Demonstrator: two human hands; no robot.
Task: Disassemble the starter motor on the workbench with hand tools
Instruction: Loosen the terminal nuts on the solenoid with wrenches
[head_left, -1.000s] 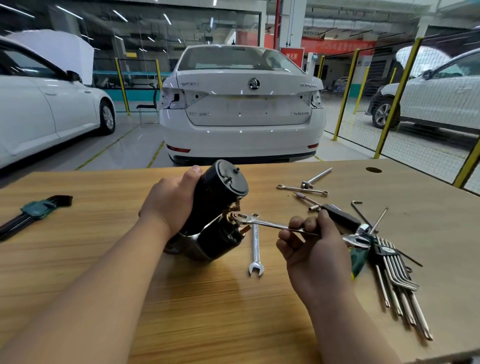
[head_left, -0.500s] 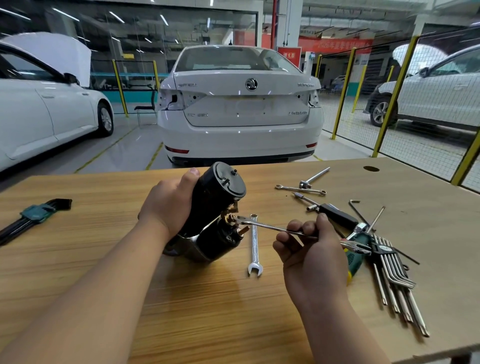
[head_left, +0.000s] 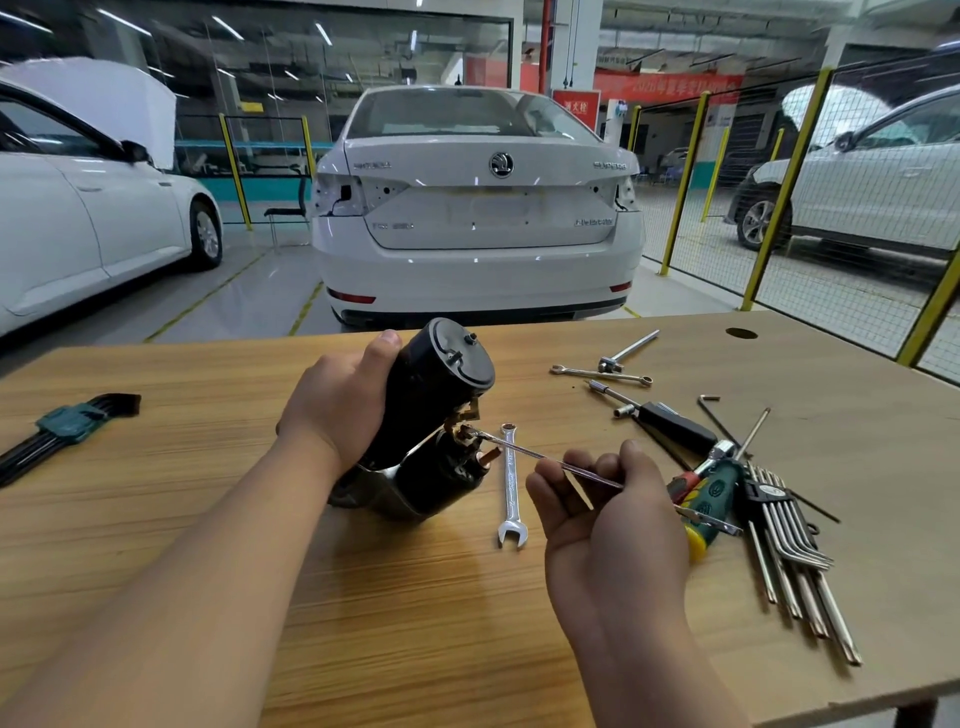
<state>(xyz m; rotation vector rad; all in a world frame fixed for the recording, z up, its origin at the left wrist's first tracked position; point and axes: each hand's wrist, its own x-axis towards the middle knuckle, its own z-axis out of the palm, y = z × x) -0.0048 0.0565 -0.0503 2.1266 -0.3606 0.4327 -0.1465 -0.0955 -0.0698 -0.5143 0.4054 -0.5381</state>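
A black starter motor (head_left: 434, 400) stands tilted on the wooden workbench (head_left: 156, 519), its round end cap facing up and right. My left hand (head_left: 337, 400) grips the motor's body from the left. My right hand (head_left: 608, 514) holds a slim silver wrench (head_left: 540, 456) by its shaft. The wrench's far end sits on the copper terminal nut (head_left: 466, 429) at the motor's solenoid side.
A second combination wrench (head_left: 511, 486) lies just right of the motor. Further right lie a green-handled screwdriver (head_left: 711, 499), a set of silver hex keys (head_left: 789, 540), a black-handled driver (head_left: 670, 421) and small wrenches (head_left: 602, 371). A black hex key set (head_left: 62, 426) lies far left. Cars stand beyond the bench.
My right hand has swung the wrench's handle end down and toward me, with its far end staying on the terminal nut. My left hand and the motor have stayed put.
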